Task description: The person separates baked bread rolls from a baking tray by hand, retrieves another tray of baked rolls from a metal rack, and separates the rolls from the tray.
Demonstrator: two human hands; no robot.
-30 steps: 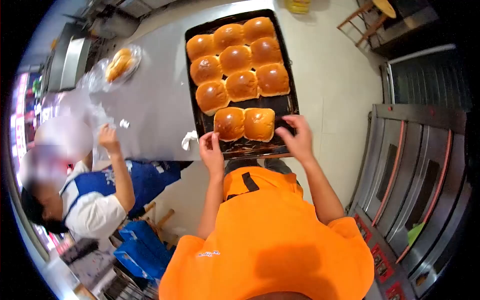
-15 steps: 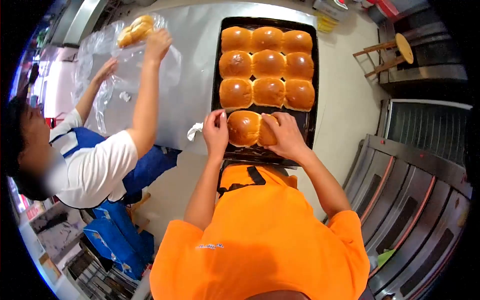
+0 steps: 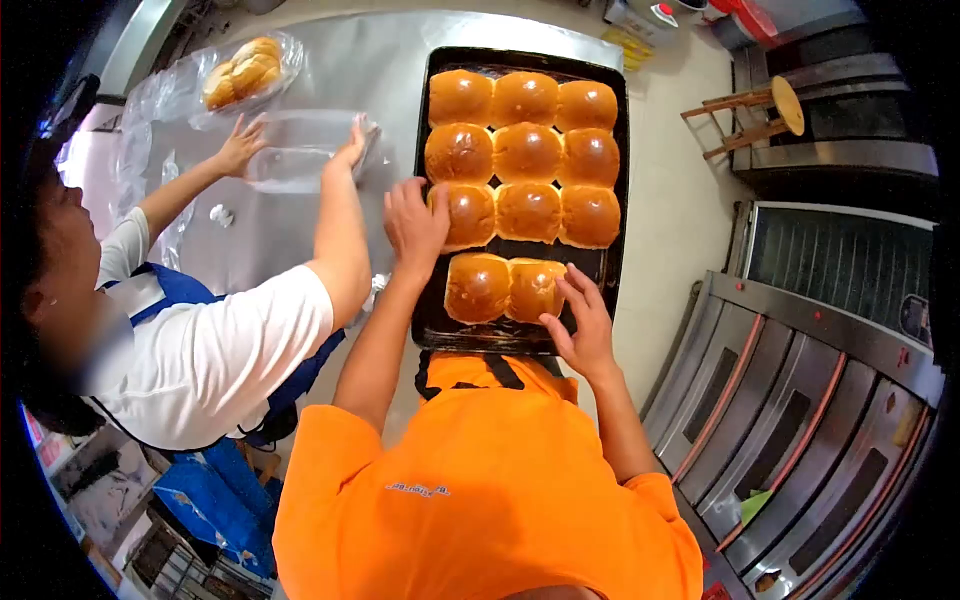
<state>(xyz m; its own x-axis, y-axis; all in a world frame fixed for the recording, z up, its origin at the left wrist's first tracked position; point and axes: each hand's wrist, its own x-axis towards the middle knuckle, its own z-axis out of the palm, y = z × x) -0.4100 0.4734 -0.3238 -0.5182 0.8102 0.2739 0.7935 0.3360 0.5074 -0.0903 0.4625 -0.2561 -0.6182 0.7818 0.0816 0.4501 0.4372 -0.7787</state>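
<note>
Glossy brown bread buns (image 3: 526,155) fill the far part of a dark baking tray (image 3: 585,262) in joined rows of three. Nearer to me in the tray lies a separate joined pair of buns (image 3: 478,287). My left hand (image 3: 416,222) is at the tray's left edge, its fingers apart beside the left bun of the third row. At the right end of the near pair is my right hand (image 3: 585,325), thumb and fingers spread around the bun's side. Whether the right fingertips touch the crust I cannot tell.
A co-worker (image 3: 215,350) in a white shirt and blue apron stands to my left, hands on a clear plastic bag (image 3: 305,150). Bagged bread (image 3: 243,73) lies on the metal table (image 3: 385,60). A wooden stool (image 3: 785,105) and metal oven fronts (image 3: 760,420) are at right.
My left hand has left the near pair and moved up to the third row's left. My right hand has loosened on the pair's right bun. The co-worker's hands went from the bread to a bag.
</note>
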